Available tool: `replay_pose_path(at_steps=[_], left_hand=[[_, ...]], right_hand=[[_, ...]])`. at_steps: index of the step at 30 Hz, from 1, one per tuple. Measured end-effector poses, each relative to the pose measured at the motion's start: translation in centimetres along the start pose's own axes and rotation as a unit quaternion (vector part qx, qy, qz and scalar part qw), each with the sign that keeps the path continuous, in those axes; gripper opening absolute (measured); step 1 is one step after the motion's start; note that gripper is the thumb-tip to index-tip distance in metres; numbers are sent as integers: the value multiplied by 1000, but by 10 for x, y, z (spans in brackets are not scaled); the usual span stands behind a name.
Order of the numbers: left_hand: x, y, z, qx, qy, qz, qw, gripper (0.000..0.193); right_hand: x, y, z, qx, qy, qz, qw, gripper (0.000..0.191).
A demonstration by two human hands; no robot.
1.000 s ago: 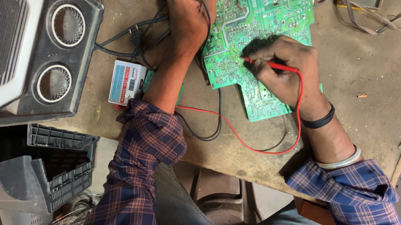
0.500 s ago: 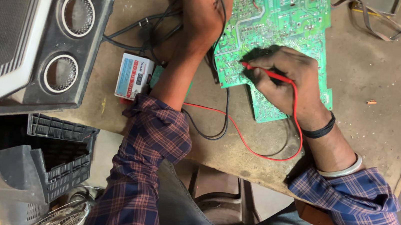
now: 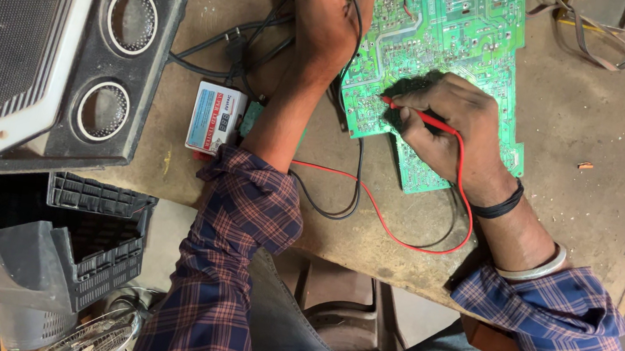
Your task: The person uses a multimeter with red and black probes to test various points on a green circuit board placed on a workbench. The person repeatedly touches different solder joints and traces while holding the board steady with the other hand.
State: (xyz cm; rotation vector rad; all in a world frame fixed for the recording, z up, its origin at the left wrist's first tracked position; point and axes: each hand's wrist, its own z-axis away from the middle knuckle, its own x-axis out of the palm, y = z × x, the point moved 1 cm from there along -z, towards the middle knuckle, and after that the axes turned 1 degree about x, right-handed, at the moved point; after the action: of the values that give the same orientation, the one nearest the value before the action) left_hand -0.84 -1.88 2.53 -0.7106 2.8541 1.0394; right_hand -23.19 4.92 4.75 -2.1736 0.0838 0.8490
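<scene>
**Red probe on board, right hand nearer**

Right hand (image 3: 451, 125) has its fingers (image 3: 415, 105) pinched around the red probe (image 3: 422, 117). Probe's long axis runs up-left from the fingers, tip touching the green circuit board (image 3: 455, 27) lying flat on the worktop (image 3: 609, 115). Left hand (image 3: 331, 13) is clenched on black leads (image 3: 353, 62) at the board's left edge; what's at its fingertips I can't tell. Red lead (image 3: 400, 236) loops back under the right wrist.

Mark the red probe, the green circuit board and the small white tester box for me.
red probe (image 3: 422, 117), head view, on its shaft.
green circuit board (image 3: 455, 27), head view, on its bare middle.
white tester box (image 3: 215, 118), head view, on its face.
</scene>
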Motion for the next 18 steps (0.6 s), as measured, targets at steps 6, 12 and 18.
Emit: replay_pose_path(at_steps=[6,12,18], left_hand=[[0,0,0,19,10,-26,999,25],[1,-3,0,30,15,-33,999,23],[0,0,0,35,9,-50,998,22]], right_hand=[[0,1,0,-15,7,-22,1000,9],[1,-1,0,-7,6,11,1000,9],[0,-7,0,-69,36,82,994,13]])
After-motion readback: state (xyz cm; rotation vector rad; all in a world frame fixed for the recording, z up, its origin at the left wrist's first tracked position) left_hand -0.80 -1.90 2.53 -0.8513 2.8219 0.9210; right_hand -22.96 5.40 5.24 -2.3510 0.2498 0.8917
